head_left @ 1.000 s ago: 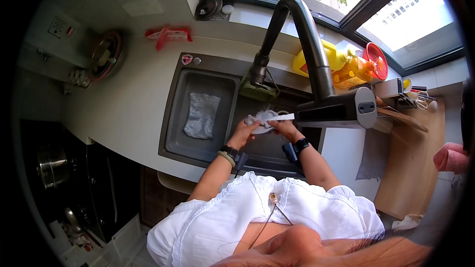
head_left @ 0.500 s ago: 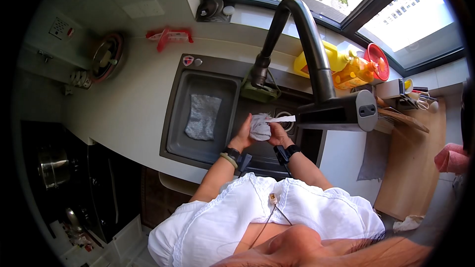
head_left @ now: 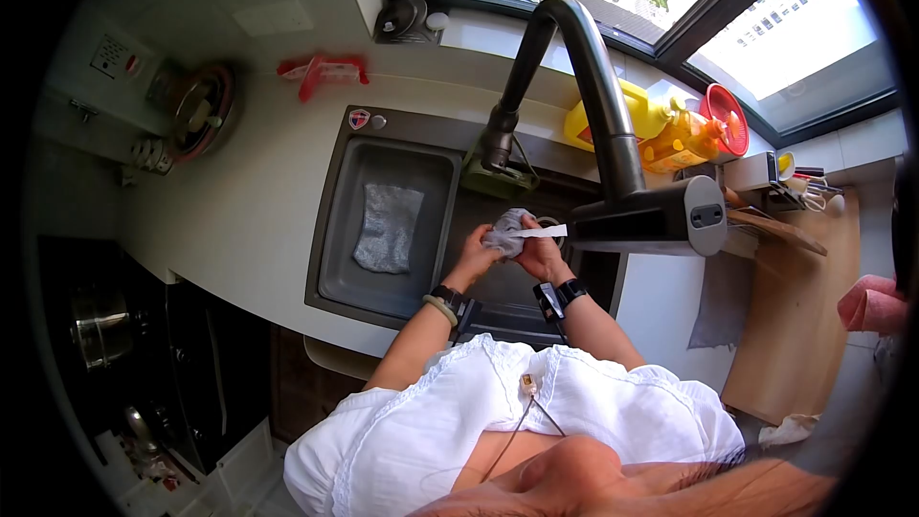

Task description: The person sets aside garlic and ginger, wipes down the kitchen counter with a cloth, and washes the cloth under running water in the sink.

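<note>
Over the right basin of the dark sink (head_left: 327,220), a bunched grey cloth (head_left: 507,233) is held between my two hands. My left hand (head_left: 476,254) grips its left side with the fingers closed on it. On the other side, my right hand (head_left: 539,251) is closed round the cloth. A white strip (head_left: 546,231) sticks out to the right, above my right hand. Another grey cloth (head_left: 388,228) lies flat in the left basin. The dark faucet (head_left: 613,124) arches over the right basin, its spout near a green basket (head_left: 500,178).
Yellow bottle (head_left: 637,115), orange bottle (head_left: 682,144) and red basket (head_left: 728,120) stand behind the sink at right. A wooden board (head_left: 795,306) lies at far right. Red item (head_left: 323,72) rests on the back counter (head_left: 258,191). The stove is at lower left.
My hands have shifted the cloth slightly and turned it; its bunched shape has changed. My right hand shows more of its back. The view has moved a little.
</note>
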`<state>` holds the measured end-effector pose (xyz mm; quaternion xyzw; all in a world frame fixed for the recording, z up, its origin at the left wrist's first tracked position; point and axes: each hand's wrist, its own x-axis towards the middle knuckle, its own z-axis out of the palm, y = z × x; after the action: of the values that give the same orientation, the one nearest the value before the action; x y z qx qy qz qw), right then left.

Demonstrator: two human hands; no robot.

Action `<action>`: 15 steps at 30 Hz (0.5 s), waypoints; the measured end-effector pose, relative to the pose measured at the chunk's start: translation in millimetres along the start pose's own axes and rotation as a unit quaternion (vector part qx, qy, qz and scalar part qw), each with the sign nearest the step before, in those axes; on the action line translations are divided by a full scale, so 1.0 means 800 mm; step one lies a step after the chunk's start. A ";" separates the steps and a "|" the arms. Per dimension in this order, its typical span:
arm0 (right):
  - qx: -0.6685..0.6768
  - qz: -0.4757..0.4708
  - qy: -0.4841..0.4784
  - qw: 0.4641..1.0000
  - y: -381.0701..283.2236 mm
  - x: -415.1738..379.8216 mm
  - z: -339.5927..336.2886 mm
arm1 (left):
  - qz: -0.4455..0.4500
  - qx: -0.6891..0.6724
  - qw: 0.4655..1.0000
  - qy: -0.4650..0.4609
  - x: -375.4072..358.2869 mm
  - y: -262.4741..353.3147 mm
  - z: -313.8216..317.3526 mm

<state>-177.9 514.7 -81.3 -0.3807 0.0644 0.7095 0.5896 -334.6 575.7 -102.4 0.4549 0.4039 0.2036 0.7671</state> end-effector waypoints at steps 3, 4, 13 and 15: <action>-0.053 -0.022 0.055 0.997 0.022 0.020 -0.039 | -0.047 -0.026 0.999 -0.009 -0.002 -0.014 -0.010; -0.078 -0.039 0.068 0.994 0.028 0.032 -0.057 | -0.073 -0.073 0.994 -0.017 -0.006 -0.010 -0.009; 0.051 0.017 -0.031 0.998 0.027 0.028 -0.020 | 0.179 0.363 0.900 0.162 -0.024 0.022 0.046; 0.006 -0.019 0.003 1.000 0.028 0.029 -0.014 | 0.198 0.385 0.880 0.194 -0.022 0.033 0.050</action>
<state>-193.0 519.8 -111.5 -0.3809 0.0633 0.6965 0.6049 -311.8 555.4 -61.9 0.7364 0.4923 0.2642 0.3815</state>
